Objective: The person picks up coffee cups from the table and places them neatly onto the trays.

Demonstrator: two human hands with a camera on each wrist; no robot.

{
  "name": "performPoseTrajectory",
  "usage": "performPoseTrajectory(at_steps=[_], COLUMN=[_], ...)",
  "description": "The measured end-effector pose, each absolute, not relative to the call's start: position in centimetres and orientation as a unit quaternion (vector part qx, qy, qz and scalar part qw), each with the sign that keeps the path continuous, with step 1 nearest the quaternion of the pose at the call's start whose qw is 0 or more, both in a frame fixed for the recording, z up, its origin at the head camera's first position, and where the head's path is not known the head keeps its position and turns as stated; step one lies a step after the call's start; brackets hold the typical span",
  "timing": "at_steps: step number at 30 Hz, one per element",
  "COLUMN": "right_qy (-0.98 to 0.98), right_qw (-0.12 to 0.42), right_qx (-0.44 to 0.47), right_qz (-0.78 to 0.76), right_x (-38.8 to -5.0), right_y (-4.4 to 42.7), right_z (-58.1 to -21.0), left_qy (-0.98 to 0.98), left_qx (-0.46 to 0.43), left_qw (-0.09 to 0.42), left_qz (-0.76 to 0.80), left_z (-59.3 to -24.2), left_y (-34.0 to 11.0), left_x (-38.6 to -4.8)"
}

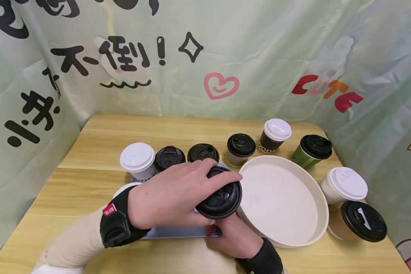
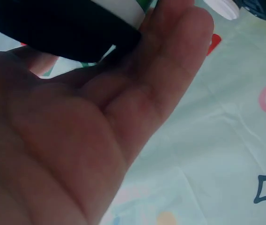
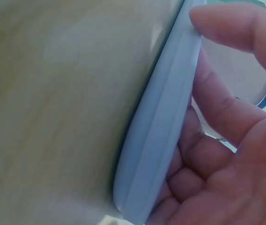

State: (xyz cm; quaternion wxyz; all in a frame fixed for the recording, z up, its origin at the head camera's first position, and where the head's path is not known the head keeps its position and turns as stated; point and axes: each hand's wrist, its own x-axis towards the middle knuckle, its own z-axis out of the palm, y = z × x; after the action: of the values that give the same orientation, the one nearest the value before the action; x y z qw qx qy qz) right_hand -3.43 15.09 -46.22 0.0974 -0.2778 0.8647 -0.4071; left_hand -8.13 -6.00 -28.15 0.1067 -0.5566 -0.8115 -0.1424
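Observation:
My left hand [image 1: 171,194] reaches across from the left and grips a cup by its black lid [image 1: 224,199], above the right part of a blue-grey tray [image 1: 178,232]. In the left wrist view, fingers of that hand [image 2: 91,122] curl round the cup, whose dark lid [image 2: 62,33] and a strip of white and green side show. Below it, my right hand [image 1: 234,236] holds the tray's near right edge. The right wrist view has this hand [image 3: 226,136], thumb on the tray's rim [image 3: 156,126] and other fingers curled beside it.
On the tray's far side stand a white-lidded cup [image 1: 137,158] and black-lidded cups [image 1: 169,158], partly hidden. A round cream tray [image 1: 282,243] lies to the right. Round it stand several lidded cups, among them a green one [image 1: 303,156] and a brown one [image 1: 342,224].

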Motion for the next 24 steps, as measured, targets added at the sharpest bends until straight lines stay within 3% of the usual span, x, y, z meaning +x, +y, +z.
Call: performPoseTrajectory(at_steps=[9, 16, 24], right_qy=[0.873, 0.881, 0.877], right_qw=[0.100, 0.072, 0.083], right_qx=[-0.288, -0.305, -0.305], right_qz=[-0.380, -0.355, -0.361], right_x=[-3.6, -3.6, -3.7], right_y=[15.0, 14.8, 14.8], right_z=[-46.1, -46.0, -45.9], left_qy=[-0.830, -0.830, -0.845], left_qx=[-0.528, -0.532, -0.520], left_qw=[0.120, 0.119, 0.084], left_qz=[-0.134, -0.117, -0.092], left_z=[-29.5, -31.0, -31.9], left_y=[-6.1, -5.9, -5.6], left_x=[-8.5, -9.0, -9.6])
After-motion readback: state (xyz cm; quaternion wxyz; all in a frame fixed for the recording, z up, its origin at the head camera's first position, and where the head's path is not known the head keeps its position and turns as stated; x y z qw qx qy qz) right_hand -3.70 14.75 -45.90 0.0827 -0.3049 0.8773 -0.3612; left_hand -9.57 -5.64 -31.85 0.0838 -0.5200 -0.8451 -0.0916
